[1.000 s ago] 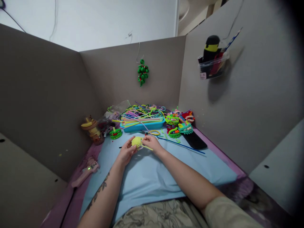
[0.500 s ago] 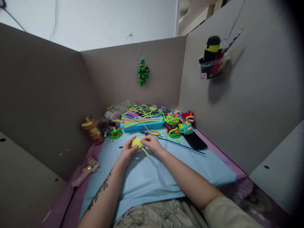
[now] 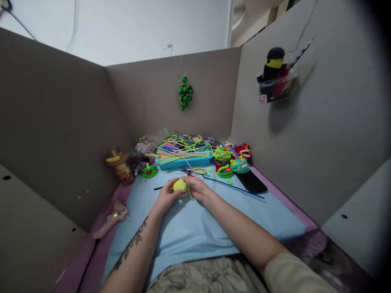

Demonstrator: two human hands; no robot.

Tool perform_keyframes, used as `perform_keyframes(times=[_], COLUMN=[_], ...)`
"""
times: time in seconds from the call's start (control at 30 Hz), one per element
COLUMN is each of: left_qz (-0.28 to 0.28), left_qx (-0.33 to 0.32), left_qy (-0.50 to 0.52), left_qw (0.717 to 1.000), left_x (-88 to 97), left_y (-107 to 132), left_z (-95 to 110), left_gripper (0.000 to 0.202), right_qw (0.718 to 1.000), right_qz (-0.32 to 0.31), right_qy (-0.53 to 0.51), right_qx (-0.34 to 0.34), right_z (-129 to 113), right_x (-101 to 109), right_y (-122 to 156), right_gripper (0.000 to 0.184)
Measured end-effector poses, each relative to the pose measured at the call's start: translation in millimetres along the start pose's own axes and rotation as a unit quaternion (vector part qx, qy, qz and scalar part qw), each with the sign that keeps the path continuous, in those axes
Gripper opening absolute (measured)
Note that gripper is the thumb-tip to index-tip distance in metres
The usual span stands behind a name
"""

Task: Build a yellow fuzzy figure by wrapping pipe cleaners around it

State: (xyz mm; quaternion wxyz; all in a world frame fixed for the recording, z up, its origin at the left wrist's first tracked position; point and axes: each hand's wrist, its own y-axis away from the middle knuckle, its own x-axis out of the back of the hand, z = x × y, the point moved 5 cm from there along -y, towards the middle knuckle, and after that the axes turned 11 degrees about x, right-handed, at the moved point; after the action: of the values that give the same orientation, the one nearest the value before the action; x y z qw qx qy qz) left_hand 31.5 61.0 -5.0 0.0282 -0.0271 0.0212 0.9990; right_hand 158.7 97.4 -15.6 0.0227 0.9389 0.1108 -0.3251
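Observation:
My left hand (image 3: pixel 166 197) grips a round yellow pipe-cleaner piece (image 3: pixel 179 185) from its left side, fingers closed round its edge. My right hand (image 3: pixel 198 189) is closed at the right side of the same piece, its fingertips on the far edge. A loose yellow tail (image 3: pixel 190 195) hangs from the piece below my right hand. What lies under the piece is mostly hidden. Just left of my left hand a short black pipe cleaner (image 3: pixel 158 188) lies on the blue cloth (image 3: pixel 195 232). Beyond my hands are pliers (image 3: pixel 188 172), partly hidden.
A blue tray (image 3: pixel 174 164) heaped with pipe cleaners stands at the back. To its right sit several fuzzy figures (image 3: pixel 239 165) beside a black flat object (image 3: pixel 253 182). A long blue pipe cleaner (image 3: pixel 236 187) lies nearer. At left are a glue gun (image 3: pixel 111 219), a tumbler (image 3: pixel 124 169) and a green figure (image 3: pixel 149 171).
The yellow piece has shifted slightly right and been turned. My right hand has moved from pinching near the tail to holding the piece's right side. The tail now points more steeply down.

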Motion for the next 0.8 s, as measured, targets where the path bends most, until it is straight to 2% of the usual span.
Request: perform_keyframes(times=[0.23,0.3,0.5,0.63,0.73,0.8], left_qz=[0.001,-0.001,-0.034,-0.020,0.001,0.018], left_qx=[0.013,0.016,0.039,0.064,0.080,0.089], left_qy=[-0.011,-0.015,-0.027,-0.024,0.064,0.139], left_qw=[1.000,1.000,0.998,0.997,0.995,0.986], left_x=[-3.5,-4.2,-10.2,-7.4,0.9,8.8], left_y=[2,3,7,6,1,-2], left_z=[4,5,5,0,-2,-4], left_gripper=[0.056,0.056,0.056,0.059,0.061,0.061], right_qw=[0.992,0.992,0.999,0.994,0.984,0.958], right_qz=[0.017,0.008,0.008,0.044,0.045,0.022], right_qy=[-0.029,-0.027,-0.021,0.070,0.126,0.216], right_qx=[-0.122,-0.119,-0.033,0.075,0.115,0.189], right_z=[9,7,-10,-30,-36,-42], right_x=[6,7,13,24,26,23], right_y=[-1,-2,-11,-16,-15,-13], right_gripper=[0.016,0.014,0.010,0.017,0.020,0.021])
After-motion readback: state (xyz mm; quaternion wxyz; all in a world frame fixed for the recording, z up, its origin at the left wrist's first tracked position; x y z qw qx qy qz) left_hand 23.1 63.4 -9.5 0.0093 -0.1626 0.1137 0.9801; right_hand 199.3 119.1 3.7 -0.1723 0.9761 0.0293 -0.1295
